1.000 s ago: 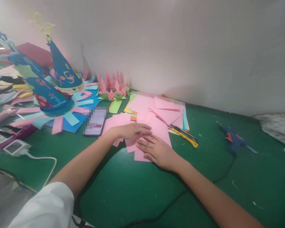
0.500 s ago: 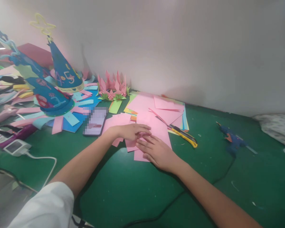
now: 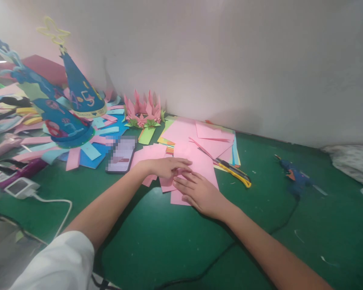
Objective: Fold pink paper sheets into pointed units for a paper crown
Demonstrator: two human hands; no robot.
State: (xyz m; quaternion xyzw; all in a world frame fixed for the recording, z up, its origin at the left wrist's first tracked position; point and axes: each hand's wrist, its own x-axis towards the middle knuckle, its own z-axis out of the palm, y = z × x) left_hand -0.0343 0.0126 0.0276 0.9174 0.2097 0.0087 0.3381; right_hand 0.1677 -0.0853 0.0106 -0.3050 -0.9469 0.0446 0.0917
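My left hand (image 3: 166, 166) lies flat, palm down, on a sheet of pink paper (image 3: 199, 161) on the green table (image 3: 157, 241), its fingers stretched to the right. My right hand (image 3: 199, 192) rests just below it, fingers spread and pressing the same pink paper, fingertips touching those of the left hand. More small pink sheets (image 3: 149, 154) lie fanned under the left wrist. Neither hand grips anything.
A yellow utility knife (image 3: 234, 172) lies right of the paper stack (image 3: 211, 137). A blue glue gun (image 3: 295, 175) with its cord sits further right. A phone (image 3: 121, 154), blue paper cone hats (image 3: 78, 90), a pink paper crown (image 3: 143, 108) and a white plug (image 3: 21, 187) are left.
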